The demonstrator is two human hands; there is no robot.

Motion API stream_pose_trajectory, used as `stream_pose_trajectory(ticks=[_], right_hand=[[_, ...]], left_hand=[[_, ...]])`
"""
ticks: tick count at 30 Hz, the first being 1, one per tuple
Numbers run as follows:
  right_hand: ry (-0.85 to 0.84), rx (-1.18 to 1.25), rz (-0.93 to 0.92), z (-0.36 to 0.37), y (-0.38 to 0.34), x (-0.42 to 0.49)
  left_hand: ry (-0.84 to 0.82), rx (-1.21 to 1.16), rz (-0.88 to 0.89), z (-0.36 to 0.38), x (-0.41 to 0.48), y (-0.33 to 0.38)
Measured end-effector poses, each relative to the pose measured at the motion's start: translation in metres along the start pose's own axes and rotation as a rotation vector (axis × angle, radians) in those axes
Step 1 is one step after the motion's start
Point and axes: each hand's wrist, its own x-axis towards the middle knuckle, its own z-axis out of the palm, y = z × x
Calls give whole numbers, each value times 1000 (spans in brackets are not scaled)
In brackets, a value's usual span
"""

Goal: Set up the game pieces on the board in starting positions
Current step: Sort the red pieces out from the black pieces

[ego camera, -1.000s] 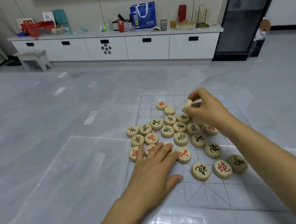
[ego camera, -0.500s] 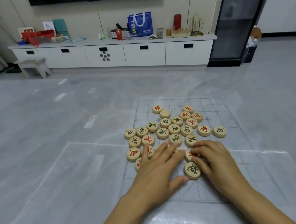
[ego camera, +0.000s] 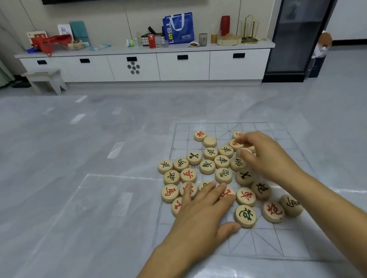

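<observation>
Across the board [ego camera: 270, 241], pieces [ego camera: 223, 175] lay heaped centrally. The left hand [ego camera: 200, 219] rested flat on near ones, fingers straight; the right hand [ego camera: 265, 157] pinched a far piece [ego camera: 245, 150]. Advisable: lift it clear, then seat it on its line crossing.

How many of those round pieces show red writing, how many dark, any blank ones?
Red-lettered pieces: 10
Dark-lettered pieces: 14
Blank piece: 1
Pinched piece in right hand, face unseen: 1
Half-covered piece under left hand, unclear: 1
Total: 27 visible
</observation>
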Motion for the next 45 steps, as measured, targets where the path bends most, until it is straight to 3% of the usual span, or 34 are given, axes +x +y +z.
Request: stream_pose_trajectory(ticks=[9,12,16,19,24,28,32,39,45], right_hand=[[-211,-262,122,63,-15,101],[-193,-338,171,72,-23,113],[-122,-78,152,55,-27,100],[-71,243,73,35,-33,48],[-57,328,-67,26,-29,-48],[-72,230,-90,37,-18,-86],[47,188,-91,50,-15,-97],[40,70,-160,41,-10,-94],[143,-152,-244,39,-11,-93]], left_hand=[[24,-37,11,-1,6,0],[-19,-38,43,2,5,-1],[-49,-15,53,4,5,0],[95,-21,49,6,5,-1],[192,40,-102,8,5,-9],[134,53,-179,4,1,-11],[127,68,-241,2,-1,-19],[127,51,-269,1,-2,-13],[151,55,-268,4,0,-7]])
